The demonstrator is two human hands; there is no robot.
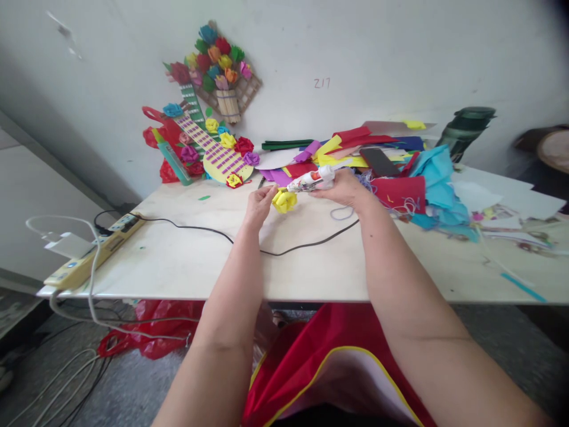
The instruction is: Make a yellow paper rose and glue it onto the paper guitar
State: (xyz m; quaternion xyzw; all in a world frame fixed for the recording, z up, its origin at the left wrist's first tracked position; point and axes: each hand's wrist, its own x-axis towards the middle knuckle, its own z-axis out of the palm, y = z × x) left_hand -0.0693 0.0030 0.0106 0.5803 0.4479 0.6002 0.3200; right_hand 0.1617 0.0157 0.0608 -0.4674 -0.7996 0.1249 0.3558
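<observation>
1. Far left: power strip on the table; black cable runs from it across the tabletop to under the right forearm.
2. Left of centre, back: guitar-shaped craft with paper flowers around it, behind the hands.
3. Left hand: thumb and fingertips pinched together on the yellow flower, at its upper left edge; flower is up off the table, between the hands.
4. Right of that: glue gun, nozzle pointing left at the top of the flower. Touching or just short, can't tell.
5. Right hand: wrapped around the glue gun's rear; trigger finger position unclear.
6. Step, my read: applying glue at the flower's top. Next move calls for a steady pinch, nozzle lined up, fingertips clear of the hot tip.
7. Right: coloured paper heap, phone on it.
</observation>
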